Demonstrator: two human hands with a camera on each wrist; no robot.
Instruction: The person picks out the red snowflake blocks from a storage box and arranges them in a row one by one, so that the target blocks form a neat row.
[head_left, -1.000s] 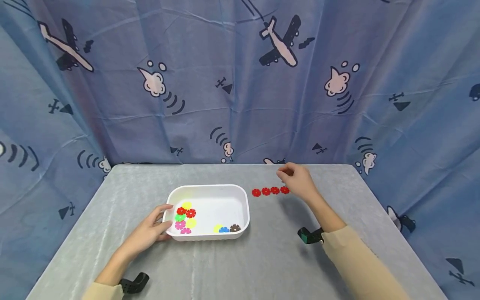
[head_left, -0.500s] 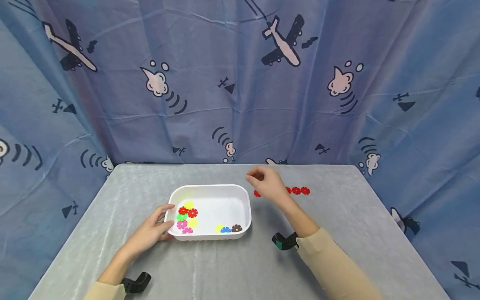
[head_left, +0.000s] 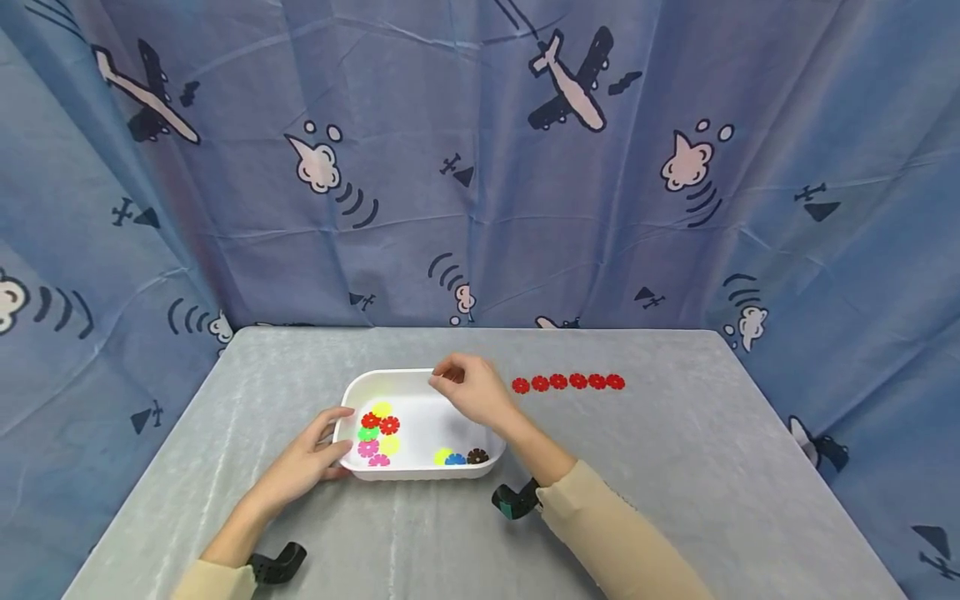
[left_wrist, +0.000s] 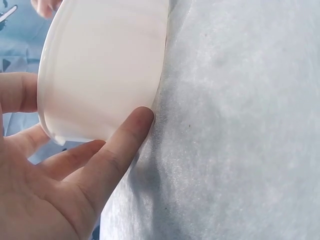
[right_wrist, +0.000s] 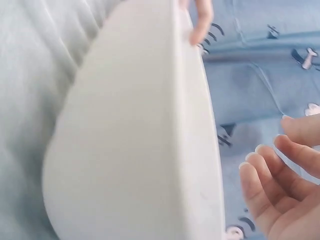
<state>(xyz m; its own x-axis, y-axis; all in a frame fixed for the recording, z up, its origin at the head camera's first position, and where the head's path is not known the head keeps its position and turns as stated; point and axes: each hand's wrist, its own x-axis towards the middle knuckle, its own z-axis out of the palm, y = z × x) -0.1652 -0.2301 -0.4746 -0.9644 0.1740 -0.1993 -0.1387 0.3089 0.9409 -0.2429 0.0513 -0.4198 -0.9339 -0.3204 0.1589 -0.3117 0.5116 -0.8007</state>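
A white plastic tray (head_left: 420, 473) stands on the table, and my left hand (head_left: 300, 462) grips its left end. In the left wrist view, the fingers (left_wrist: 127, 135) of that hand spread along the tray's outer wall. Over the tray's back right part is my right hand (head_left: 476, 392), fingers loosely curled, with nothing visible between thumb and forefinger. Notched flower-shaped plastic discs lie in the tray: red (head_left: 389, 425), green (head_left: 367, 434), yellow (head_left: 382, 409) and pink (head_left: 367, 448) ones at the left, a blue disc (head_left: 455, 459) and a brown disc (head_left: 477, 456) at front right.
To the right of the tray, several red discs (head_left: 558, 382) form a straight row on the grey-covered table (head_left: 675, 467). Behind the table hangs a blue curtain (head_left: 405, 167) with printed planes. A black wrist device (head_left: 516, 500) is worn on the right wrist.
My right hand has moved left, from above the right part of the red row to over the tray, uncovering the row. The left hand stays at the tray's left end.
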